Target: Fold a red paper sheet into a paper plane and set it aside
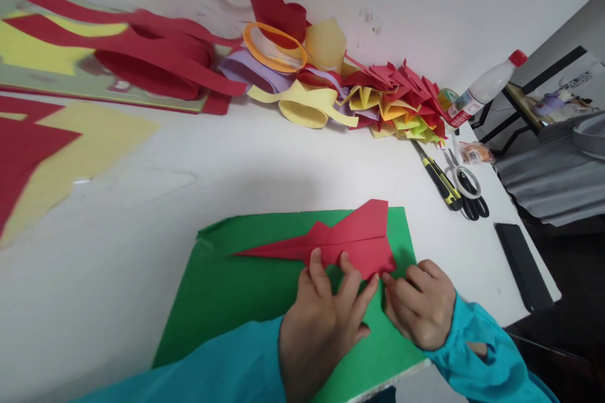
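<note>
A folded red paper plane (352, 233) lies on a green board (222, 308), its long thin point towards the left and its wide end on the right. With fingers spread, my left hand (326, 318) rests its fingertips on the plane's near edge and holds nothing. My right hand (420, 302) is closed, thumb and finger pinched at the near right corner of the red paper. My palms hide part of the green board.
Red, yellow and purple paper crafts (302, 88) line the wall. On the right lie a box cutter (439, 179), scissors (475, 204), a tape roll (466, 181) and a black phone (524, 266) near the table edge. A bottle (486, 89) stands tilted behind.
</note>
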{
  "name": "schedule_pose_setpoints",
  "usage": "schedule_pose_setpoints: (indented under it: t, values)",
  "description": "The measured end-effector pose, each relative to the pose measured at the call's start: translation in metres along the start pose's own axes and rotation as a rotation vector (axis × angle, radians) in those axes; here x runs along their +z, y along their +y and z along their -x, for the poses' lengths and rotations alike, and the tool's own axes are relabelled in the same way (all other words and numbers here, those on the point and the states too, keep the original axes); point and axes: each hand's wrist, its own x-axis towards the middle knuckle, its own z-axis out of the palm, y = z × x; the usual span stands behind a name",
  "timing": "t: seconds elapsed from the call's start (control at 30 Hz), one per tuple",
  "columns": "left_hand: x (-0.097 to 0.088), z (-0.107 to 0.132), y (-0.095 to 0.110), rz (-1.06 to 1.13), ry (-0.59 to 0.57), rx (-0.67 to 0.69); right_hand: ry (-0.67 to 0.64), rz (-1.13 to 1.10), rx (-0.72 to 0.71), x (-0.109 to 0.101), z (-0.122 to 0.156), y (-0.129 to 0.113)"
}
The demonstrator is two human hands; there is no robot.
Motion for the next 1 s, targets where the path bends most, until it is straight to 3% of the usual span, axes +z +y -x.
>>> schedule_pose_setpoints:
  t: [0.17,0.37,0.57,0.67,1.0]
  values:
    - [-0.005,-0.001,0.001,0.012,-0.032,-0.022,-0.024,-0.018,-0.03,-0.003,0.004,0.012]
    - [-0.005,-0.002,0.002,0.048,-0.081,-0.036,-0.041,-0.069,0.044,-0.005,0.018,0.029]
    - [-0.003,0.0,0.002,0.031,-0.02,-0.027,0.012,-0.279,0.442,0.007,0.017,0.024]
    - [-0.004,0.0,0.001,0.016,-0.004,-0.017,-0.038,-0.347,0.543,0.014,0.011,0.016]
    - [0.003,-0.001,0.001,0.056,-0.043,-0.003,-0.193,-0.496,0.556,0.017,0.015,0.028]
